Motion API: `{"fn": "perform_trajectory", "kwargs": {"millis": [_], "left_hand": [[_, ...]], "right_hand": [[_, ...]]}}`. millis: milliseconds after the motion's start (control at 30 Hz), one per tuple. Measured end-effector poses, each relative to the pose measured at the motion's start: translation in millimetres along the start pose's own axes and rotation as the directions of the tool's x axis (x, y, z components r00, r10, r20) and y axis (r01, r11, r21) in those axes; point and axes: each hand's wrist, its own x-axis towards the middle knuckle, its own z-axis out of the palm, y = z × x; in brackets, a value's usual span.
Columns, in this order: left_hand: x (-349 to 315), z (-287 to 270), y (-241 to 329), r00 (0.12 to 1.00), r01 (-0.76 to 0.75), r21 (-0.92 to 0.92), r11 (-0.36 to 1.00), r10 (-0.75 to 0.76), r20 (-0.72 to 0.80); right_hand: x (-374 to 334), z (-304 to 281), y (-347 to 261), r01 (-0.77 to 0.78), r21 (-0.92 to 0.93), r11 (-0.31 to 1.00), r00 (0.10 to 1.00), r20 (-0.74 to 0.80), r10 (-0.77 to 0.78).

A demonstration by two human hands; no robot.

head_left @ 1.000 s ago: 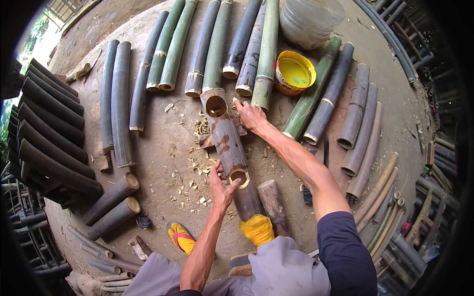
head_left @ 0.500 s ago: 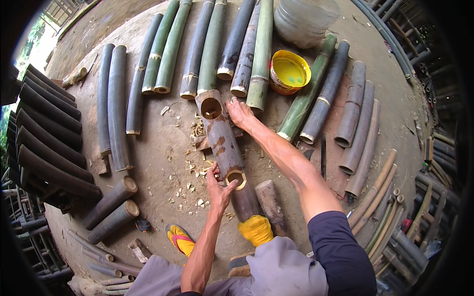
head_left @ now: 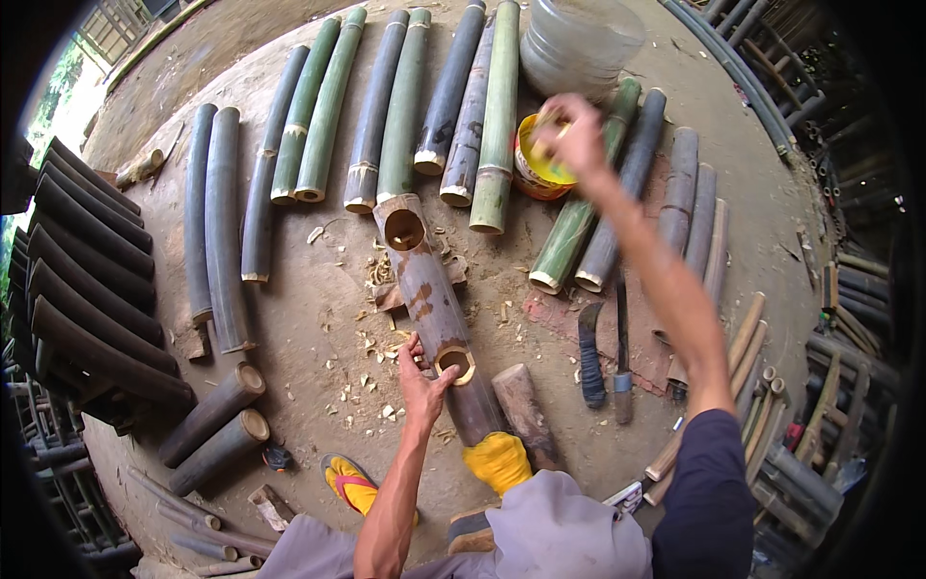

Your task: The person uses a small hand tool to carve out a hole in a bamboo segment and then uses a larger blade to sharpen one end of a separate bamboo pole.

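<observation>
A brown bamboo tube [head_left: 431,299] lies lengthwise before me, with a round opening cut near its far end and another nearer to me. My left hand [head_left: 422,386] grips the tube at the nearer opening, thumb by the pale cut rim and fingers along the left side. A foot in a yellow sock [head_left: 499,459] rests against the tube's near end. Over a yellow bucket [head_left: 528,181] of yellow liquid hovers my right hand [head_left: 571,140], smeared by motion. Whether its fingers hold anything cannot be made out.
Green and dark bamboo tubes [head_left: 328,116] lie in a row at the far side. A cloudy plastic container [head_left: 579,43] stands behind the bucket. On the right lie a curved blade with a wrapped handle [head_left: 590,362] and a long knife [head_left: 622,347]. Shavings [head_left: 371,357] litter the ground.
My right hand has left the far end of the bamboo tube and moved right and away, over the yellow bucket. My left hand stays at the nearer opening. The two blades show more fully.
</observation>
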Motion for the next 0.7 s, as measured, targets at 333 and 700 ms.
{"fn": "perform_trajectory", "kwargs": {"millis": [333, 700], "left_hand": [[-3, -8, -4, 1.0, -0.021, 0.037, 0.999, 0.022, -0.015], [-14, -14, -5, 1.0, 0.0, 0.01, 1.0, 0.0, 0.028]], "right_hand": [[45, -86, -30, 0.032, -0.228, 0.973, 0.97, -0.227, -0.085], [-394, -101, 65, -0.285, -0.643, 0.711, 0.91, 0.052, 0.411]]}}
